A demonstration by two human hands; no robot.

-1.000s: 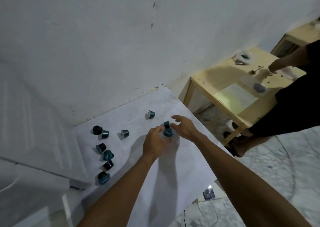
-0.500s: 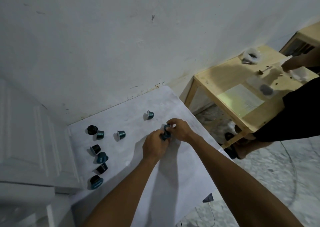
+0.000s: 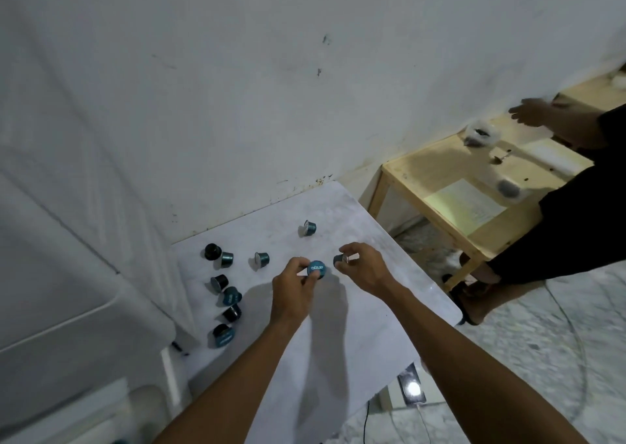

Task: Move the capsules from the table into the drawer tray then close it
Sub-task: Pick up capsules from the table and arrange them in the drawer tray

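Lid capsule (image 3: pixel 316 269): teal foil up, white lettering too blurred to read; left hand (image 3: pixel 293 289) pinches it, fingers curled round its rim. Dark capsule (image 3: pixel 339 259): on its side, pinched in right hand (image 3: pixel 365 269) fingers, just beside the first, both at mid-table. Loose capsules (image 3: pixel 232 296): eight, scattered on the white table (image 3: pixel 338 348), mostly near its left edge. Room: scuffed white wall (image 3: pixel 305 88); wooden table (image 3: pixel 426 169) to the right, a person (image 3: pixel 559 233) in black beside it
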